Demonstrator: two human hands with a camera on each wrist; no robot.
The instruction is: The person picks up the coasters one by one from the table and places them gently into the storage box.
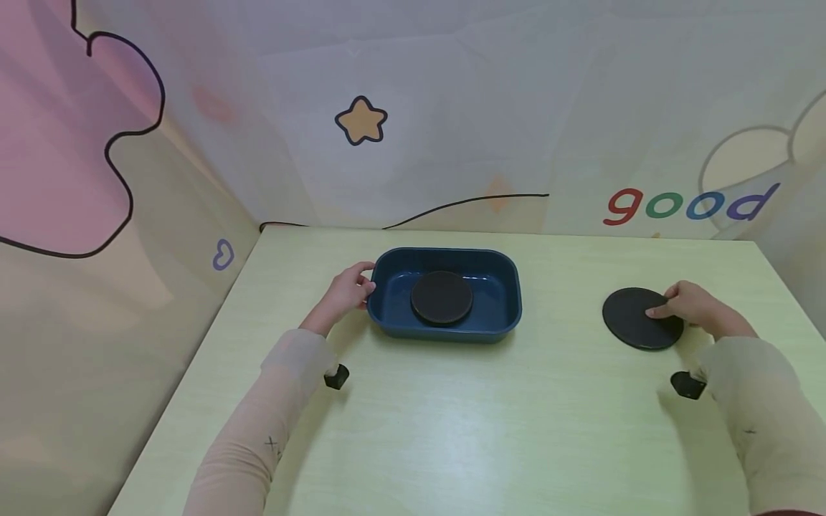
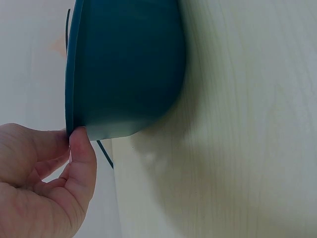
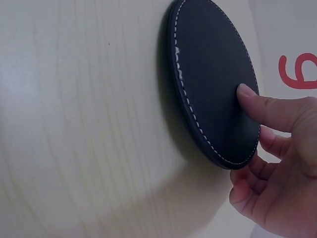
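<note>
1. Coasters, two, round, dark, stitched at the edge. One coaster in tray (image 1: 442,297) lying flat on the floor of the blue tray (image 1: 387,301), so judged half done; second coaster (image 1: 635,319) on the table (image 1: 452,416), well to the right of the tray, not yet lifted.
2. Left hand (image 1: 345,290) at the tray's left rim, thumb (image 2: 81,148) and curled fingers pinching the edge; tray resting on the table, seemingly steadied.
3. Right hand (image 1: 693,304) at the second coaster's right edge, one fingertip (image 3: 247,94) pressed on its top face, remaining fingers curled loosely beneath the rim; grip judged not yet complete.
4. Left to do, as judged: raising the second coaster and carrying it across to the tray.
5. Surroundings: pale printed backdrop with a star (image 1: 361,120) and the word "good" (image 1: 690,204); small black wrist-camera mounts (image 1: 336,376) visible below each sleeve.
6. Obstructions: none between coaster and tray; bare tabletop only. Tray floor partly taken by the first coaster, so stacking or overlap likely.
</note>
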